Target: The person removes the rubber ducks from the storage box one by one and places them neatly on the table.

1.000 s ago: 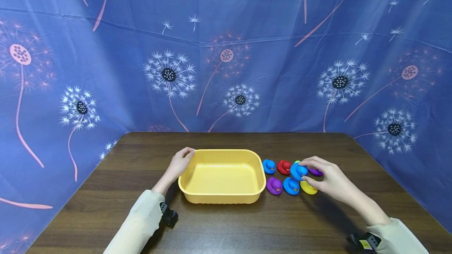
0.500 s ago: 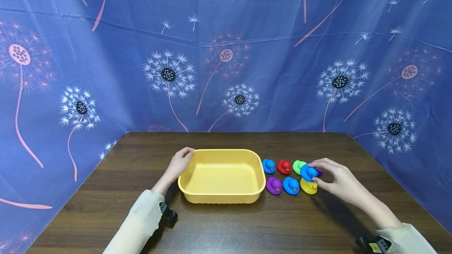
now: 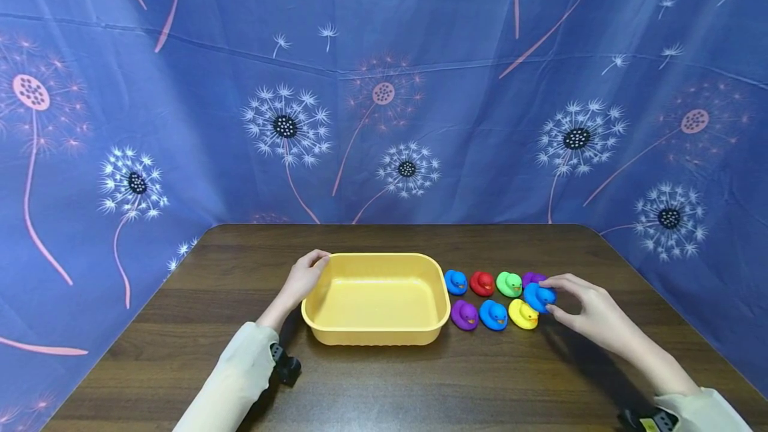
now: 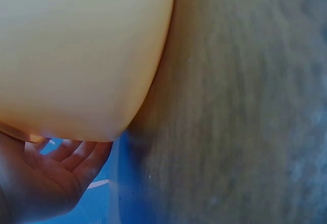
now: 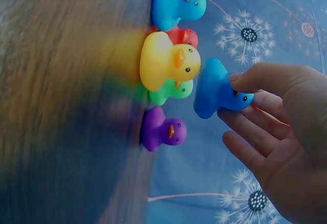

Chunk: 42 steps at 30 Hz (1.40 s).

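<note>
A blue rubber duck is pinched between the thumb and fingers of my right hand, held above the table at the right end of two rows of ducks. The right wrist view shows this blue duck apart from the purple duck and yellow duck. My left hand grips the far left corner of a yellow plastic tub. In the left wrist view the fingers of that hand lie against the tub's wall; the fingertips are hidden.
Beside the tub stand a blue duck, a red duck and a green duck in the back row. A purple duck and another blue duck stand in front. Behind the wooden table hangs a blue dandelion cloth.
My right hand has moved right with the blue duck, from over the green duck to near the purple duck at the row's end. The left hand and tub have stayed put.
</note>
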### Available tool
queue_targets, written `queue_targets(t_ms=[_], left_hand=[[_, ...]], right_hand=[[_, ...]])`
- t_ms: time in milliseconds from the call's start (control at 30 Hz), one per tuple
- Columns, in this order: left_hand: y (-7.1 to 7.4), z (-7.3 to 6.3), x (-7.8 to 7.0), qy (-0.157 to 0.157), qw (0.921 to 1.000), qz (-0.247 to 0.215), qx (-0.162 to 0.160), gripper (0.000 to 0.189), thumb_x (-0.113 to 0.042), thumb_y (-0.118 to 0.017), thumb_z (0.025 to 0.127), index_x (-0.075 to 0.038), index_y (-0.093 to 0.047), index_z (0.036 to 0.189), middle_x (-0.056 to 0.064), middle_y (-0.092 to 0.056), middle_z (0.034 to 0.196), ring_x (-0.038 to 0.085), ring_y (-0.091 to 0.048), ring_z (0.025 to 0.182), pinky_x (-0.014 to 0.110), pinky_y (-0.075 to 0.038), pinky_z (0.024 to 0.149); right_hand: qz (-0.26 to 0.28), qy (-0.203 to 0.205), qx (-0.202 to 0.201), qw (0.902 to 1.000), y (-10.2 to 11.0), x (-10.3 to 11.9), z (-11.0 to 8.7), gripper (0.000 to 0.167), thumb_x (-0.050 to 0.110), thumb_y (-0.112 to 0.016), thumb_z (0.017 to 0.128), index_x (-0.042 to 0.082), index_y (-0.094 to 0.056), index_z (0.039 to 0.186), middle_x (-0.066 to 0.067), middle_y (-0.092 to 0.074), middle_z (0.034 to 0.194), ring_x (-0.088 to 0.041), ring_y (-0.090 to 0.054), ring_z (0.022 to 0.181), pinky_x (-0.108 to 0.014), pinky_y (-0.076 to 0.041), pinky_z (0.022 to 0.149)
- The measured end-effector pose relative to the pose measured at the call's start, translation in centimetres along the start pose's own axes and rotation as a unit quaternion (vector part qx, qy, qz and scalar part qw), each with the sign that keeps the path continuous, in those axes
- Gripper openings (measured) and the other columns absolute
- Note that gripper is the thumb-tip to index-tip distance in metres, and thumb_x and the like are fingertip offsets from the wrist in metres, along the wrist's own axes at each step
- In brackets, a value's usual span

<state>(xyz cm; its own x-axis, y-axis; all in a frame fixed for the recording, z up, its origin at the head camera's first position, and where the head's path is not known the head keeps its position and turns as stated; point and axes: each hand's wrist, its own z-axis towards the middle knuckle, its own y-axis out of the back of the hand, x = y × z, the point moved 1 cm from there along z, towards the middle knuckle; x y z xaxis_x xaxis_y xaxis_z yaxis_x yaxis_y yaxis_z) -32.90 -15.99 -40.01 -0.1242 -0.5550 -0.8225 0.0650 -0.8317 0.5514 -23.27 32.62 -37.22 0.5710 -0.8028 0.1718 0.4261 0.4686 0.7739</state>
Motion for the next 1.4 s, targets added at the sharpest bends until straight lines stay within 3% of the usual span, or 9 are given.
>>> queue_targets(t_ms=[233,500,667,867,1400], left_hand=[[0.0,-0.1,0.1,-0.001,1.0,0.001,0.001,0.031,-0.025,-0.044,0.099,-0.006,-0.06,0.116,0.014,-0.062,0.117,0.028,-0.057,0.104,0.044,-0.044,0.087],[-0.1,0.1,0.1,-0.004,1.0,0.004,-0.006,0.029,-0.024,-0.044,0.099,-0.006,-0.061,0.114,0.014,-0.063,0.114,0.027,-0.057,0.101,0.042,-0.044,0.086],[-0.1,0.1,0.2,-0.002,1.0,0.002,-0.007,0.029,-0.024,-0.045,0.099,-0.005,-0.061,0.114,0.014,-0.063,0.113,0.028,-0.057,0.101,0.042,-0.044,0.086],[-0.1,0.0,0.2,-0.005,1.0,0.005,-0.006,0.029,-0.023,-0.044,0.099,-0.005,-0.061,0.114,0.014,-0.063,0.113,0.028,-0.057,0.101,0.042,-0.045,0.085],[-0.2,-0.1,0.3,-0.017,0.9998,0.005,-0.013,0.029,-0.023,-0.045,0.099,-0.005,-0.062,0.114,0.015,-0.064,0.114,0.028,-0.058,0.102,0.042,-0.045,0.086]], right_hand=[[-0.004,-0.011,-0.005,0.9999,0.7,-0.9,-0.5,0.049,-0.002,-0.082,0.061,0.012,-0.066,0.105,0.0,-0.065,0.099,0.008,-0.051,0.095,0.001,-0.032,0.079],[-0.021,-0.021,0.002,0.9996,0.6,-1.9,-1.4,0.045,0.0,-0.082,0.061,0.01,-0.067,0.102,0.0,-0.066,0.097,0.002,-0.056,0.09,-0.001,-0.033,0.077],[-0.017,-0.038,0.027,0.9988,0.5,-2.4,-1.8,0.041,0.0,-0.08,0.064,0.008,-0.066,0.101,-0.002,-0.066,0.096,0.0,-0.06,0.085,-0.008,-0.042,0.071],[0.0,-0.064,0.062,0.996,0.2,-2.9,-2.1,0.038,0.002,-0.08,0.066,0.008,-0.066,0.101,-0.003,-0.066,0.096,0.005,-0.058,0.081,-0.02,-0.051,0.066],[0.025,-0.088,0.099,0.9908,-0.6,-2.9,-2.5,0.037,0.001,-0.078,0.067,0.007,-0.065,0.101,-0.005,-0.066,0.097,0.007,-0.057,0.082,-0.021,-0.052,0.066]])
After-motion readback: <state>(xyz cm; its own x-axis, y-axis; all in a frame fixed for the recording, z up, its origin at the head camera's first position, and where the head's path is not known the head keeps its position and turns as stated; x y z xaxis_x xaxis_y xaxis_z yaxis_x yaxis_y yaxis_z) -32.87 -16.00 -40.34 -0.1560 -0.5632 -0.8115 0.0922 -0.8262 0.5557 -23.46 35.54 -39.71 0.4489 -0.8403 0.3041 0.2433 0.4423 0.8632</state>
